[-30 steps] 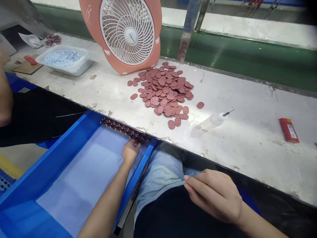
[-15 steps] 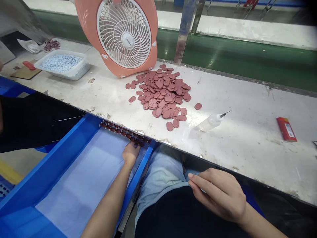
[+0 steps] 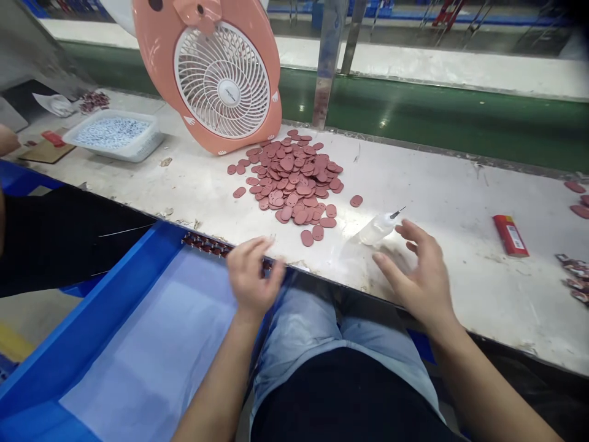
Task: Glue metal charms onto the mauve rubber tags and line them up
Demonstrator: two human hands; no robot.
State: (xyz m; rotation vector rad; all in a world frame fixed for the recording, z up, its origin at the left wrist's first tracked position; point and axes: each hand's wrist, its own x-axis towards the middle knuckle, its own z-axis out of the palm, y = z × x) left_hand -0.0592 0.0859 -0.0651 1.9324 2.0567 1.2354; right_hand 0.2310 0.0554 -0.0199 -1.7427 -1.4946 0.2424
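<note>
My left hand (image 3: 252,276) is raised at the bench's front edge, above the blue bin (image 3: 133,270); its fingers are loosely curled, the thumb stands apart, and nothing shows in it. Just beyond it lies a pile of flat, reddish-brown oval pieces (image 3: 299,178), some with small holes. My right hand (image 3: 418,276) is spread open beside a clear needle-tipped bottle (image 3: 375,229), which lies tilted on the bench; I see no grip on it. Inside the bin, a row of dark red pieces with metal fittings (image 3: 205,244) sits along the far end, partly hidden by my left hand.
A pink animal-shaped fan (image 3: 207,132) stands behind the pile. To the left is a white tray of small pale bits (image 3: 147,138), near another person's hand (image 3: 7,140). A red lighter (image 3: 510,236) and metallic pieces (image 3: 575,276) lie on the right. White paper (image 3: 151,344) lines the bin.
My left hand has come up out of the bin, away from the row of dark red pieces. My right hand has moved from my lap to the bottle, its fingers now spread.
</note>
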